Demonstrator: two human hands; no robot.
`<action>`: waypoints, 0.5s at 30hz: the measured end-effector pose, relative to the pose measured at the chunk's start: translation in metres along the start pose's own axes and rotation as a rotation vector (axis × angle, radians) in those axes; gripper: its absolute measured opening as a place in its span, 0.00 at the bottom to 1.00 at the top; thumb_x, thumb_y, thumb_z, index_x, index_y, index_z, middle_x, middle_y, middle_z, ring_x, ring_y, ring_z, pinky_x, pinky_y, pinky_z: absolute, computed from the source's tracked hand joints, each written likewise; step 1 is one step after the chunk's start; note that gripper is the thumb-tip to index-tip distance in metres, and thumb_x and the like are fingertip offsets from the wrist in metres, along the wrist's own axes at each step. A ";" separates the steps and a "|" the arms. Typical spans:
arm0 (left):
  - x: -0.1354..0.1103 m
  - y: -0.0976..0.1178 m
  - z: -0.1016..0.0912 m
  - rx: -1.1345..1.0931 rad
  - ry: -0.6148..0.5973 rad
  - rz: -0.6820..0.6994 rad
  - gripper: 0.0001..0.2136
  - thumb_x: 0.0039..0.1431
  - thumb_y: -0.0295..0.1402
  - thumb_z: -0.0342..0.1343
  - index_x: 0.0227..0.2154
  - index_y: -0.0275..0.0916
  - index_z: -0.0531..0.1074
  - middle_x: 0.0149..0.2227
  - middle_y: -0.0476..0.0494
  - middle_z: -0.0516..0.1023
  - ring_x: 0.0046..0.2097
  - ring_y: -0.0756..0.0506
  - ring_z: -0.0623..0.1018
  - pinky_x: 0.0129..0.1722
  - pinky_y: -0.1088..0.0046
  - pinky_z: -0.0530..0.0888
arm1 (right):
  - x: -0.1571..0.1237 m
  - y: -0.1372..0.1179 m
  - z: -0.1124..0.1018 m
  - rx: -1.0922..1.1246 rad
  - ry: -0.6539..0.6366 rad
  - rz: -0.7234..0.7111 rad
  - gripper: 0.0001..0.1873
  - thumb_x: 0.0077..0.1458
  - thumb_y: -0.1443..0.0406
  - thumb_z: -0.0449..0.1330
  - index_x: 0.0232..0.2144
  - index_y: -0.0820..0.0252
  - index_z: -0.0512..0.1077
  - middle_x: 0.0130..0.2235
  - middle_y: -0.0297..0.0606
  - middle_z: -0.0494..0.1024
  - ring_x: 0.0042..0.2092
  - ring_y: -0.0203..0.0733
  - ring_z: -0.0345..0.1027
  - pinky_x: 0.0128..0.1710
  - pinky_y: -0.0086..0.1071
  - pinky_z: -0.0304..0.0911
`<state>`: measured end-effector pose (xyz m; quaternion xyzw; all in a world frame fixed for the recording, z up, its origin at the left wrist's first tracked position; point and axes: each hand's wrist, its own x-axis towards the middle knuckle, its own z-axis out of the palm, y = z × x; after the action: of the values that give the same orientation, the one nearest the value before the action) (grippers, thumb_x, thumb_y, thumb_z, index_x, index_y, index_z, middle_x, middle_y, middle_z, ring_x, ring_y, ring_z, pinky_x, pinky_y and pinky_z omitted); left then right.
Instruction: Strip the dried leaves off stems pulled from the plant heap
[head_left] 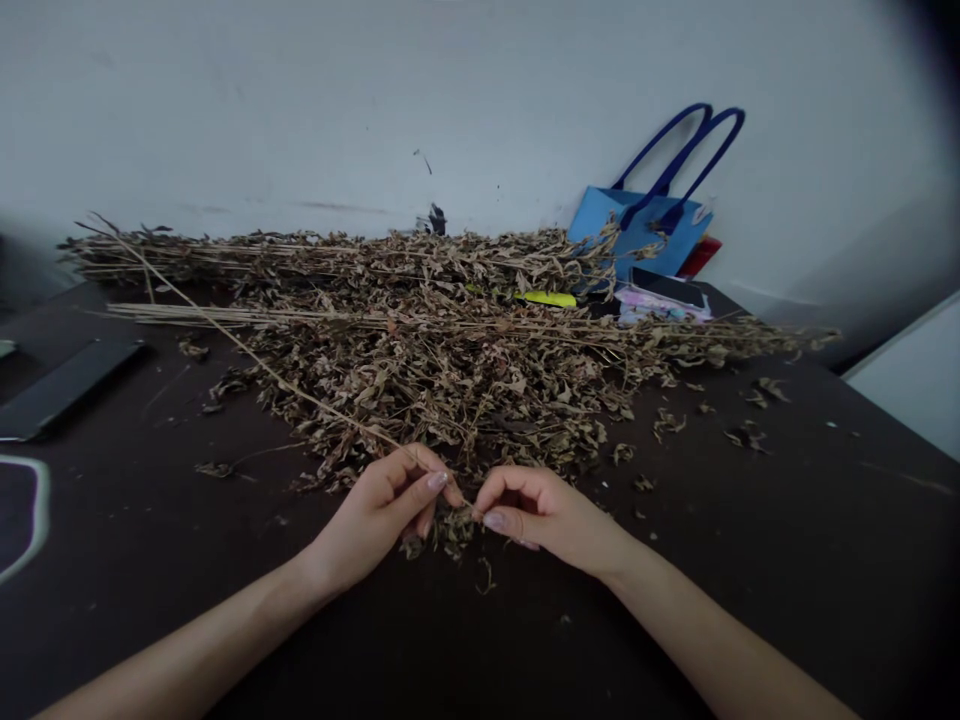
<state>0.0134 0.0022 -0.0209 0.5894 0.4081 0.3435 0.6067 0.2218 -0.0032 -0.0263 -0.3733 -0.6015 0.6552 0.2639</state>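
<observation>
A long, thin dried plant stalk (247, 352) slants from the upper left down to my hands. My left hand (397, 497) pinches it near its lower end, thumb against the fingers. Just to the right, my right hand (536, 508) is closed with thumb and forefinger together at the stalk's very tip. A heap of dry, curled brown leaves (450, 385) spreads over the dark table behind my hands. Some leaf bits (454, 535) lie right below my fingertips.
Bundled dried stalks (300, 258) lie along the wall, with more stalks (187, 315) across the heap. At the back right are a blue bag (660, 225), a phone (667, 287) and a yellow item (547, 298). A dark flat slab (67, 388) lies left on the table (787, 560).
</observation>
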 end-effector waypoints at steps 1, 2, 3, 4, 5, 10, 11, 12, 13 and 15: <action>0.000 0.000 0.000 0.008 -0.008 -0.002 0.09 0.61 0.36 0.49 0.31 0.35 0.66 0.29 0.47 0.72 0.20 0.56 0.63 0.18 0.80 0.61 | 0.000 -0.001 0.000 0.003 0.000 -0.002 0.10 0.52 0.60 0.60 0.32 0.61 0.70 0.23 0.27 0.62 0.23 0.26 0.51 0.21 0.23 0.48; 0.000 -0.001 -0.001 0.018 -0.017 -0.004 0.10 0.61 0.37 0.48 0.31 0.35 0.67 0.28 0.47 0.72 0.20 0.56 0.63 0.18 0.80 0.61 | 0.000 -0.001 0.000 0.003 0.002 -0.004 0.09 0.52 0.60 0.60 0.32 0.61 0.69 0.23 0.27 0.62 0.23 0.26 0.52 0.21 0.23 0.48; 0.000 -0.001 -0.001 0.027 -0.026 -0.007 0.10 0.61 0.37 0.48 0.31 0.35 0.67 0.28 0.47 0.72 0.20 0.55 0.63 0.19 0.80 0.62 | 0.000 -0.001 0.001 0.000 0.006 -0.003 0.09 0.52 0.61 0.60 0.31 0.61 0.69 0.23 0.26 0.62 0.23 0.26 0.52 0.21 0.23 0.48; 0.000 -0.001 -0.001 0.034 -0.029 -0.009 0.10 0.61 0.37 0.48 0.31 0.35 0.68 0.27 0.47 0.72 0.20 0.55 0.63 0.19 0.80 0.62 | 0.001 -0.002 0.001 -0.006 0.008 -0.001 0.09 0.52 0.61 0.60 0.31 0.61 0.69 0.23 0.26 0.62 0.23 0.26 0.52 0.21 0.23 0.48; 0.000 -0.001 -0.001 0.036 -0.026 -0.010 0.10 0.61 0.37 0.48 0.31 0.35 0.68 0.26 0.48 0.71 0.20 0.55 0.63 0.18 0.80 0.62 | 0.001 -0.002 0.001 -0.015 0.012 0.001 0.09 0.52 0.61 0.60 0.30 0.62 0.69 0.23 0.26 0.62 0.23 0.27 0.52 0.21 0.23 0.48; 0.000 0.001 0.001 0.039 0.001 0.009 0.10 0.61 0.36 0.49 0.30 0.35 0.67 0.23 0.50 0.68 0.20 0.55 0.63 0.18 0.80 0.61 | 0.001 0.000 0.002 -0.063 0.047 -0.012 0.10 0.51 0.60 0.61 0.28 0.62 0.68 0.23 0.27 0.63 0.24 0.28 0.55 0.24 0.25 0.52; 0.000 0.001 0.001 0.040 0.002 0.011 0.10 0.61 0.36 0.49 0.30 0.35 0.67 0.23 0.50 0.68 0.20 0.55 0.63 0.18 0.80 0.61 | 0.000 0.000 0.003 -0.078 0.062 -0.023 0.09 0.51 0.61 0.61 0.28 0.62 0.68 0.23 0.27 0.63 0.24 0.29 0.55 0.24 0.25 0.52; 0.000 0.000 0.001 0.041 0.003 0.011 0.10 0.61 0.36 0.49 0.30 0.35 0.67 0.24 0.50 0.69 0.20 0.55 0.63 0.18 0.80 0.62 | 0.000 0.000 0.003 -0.101 0.079 -0.040 0.09 0.52 0.61 0.60 0.28 0.62 0.68 0.24 0.27 0.63 0.25 0.29 0.55 0.25 0.25 0.52; 0.000 0.000 0.001 0.041 0.003 0.009 0.10 0.61 0.36 0.49 0.31 0.35 0.67 0.24 0.49 0.70 0.20 0.55 0.63 0.18 0.80 0.62 | 0.000 0.000 0.003 -0.134 0.099 -0.059 0.08 0.52 0.61 0.60 0.28 0.62 0.68 0.24 0.28 0.63 0.25 0.29 0.56 0.25 0.26 0.52; 0.000 -0.002 0.000 0.043 0.000 0.002 0.10 0.61 0.37 0.49 0.31 0.35 0.68 0.27 0.47 0.72 0.20 0.55 0.64 0.19 0.80 0.62 | -0.001 -0.001 0.005 -0.217 0.145 -0.097 0.08 0.52 0.62 0.60 0.27 0.61 0.69 0.26 0.29 0.64 0.27 0.30 0.56 0.26 0.26 0.52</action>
<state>0.0128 0.0022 -0.0228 0.6028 0.4147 0.3353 0.5935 0.2185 -0.0063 -0.0253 -0.4166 -0.6653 0.5441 0.2962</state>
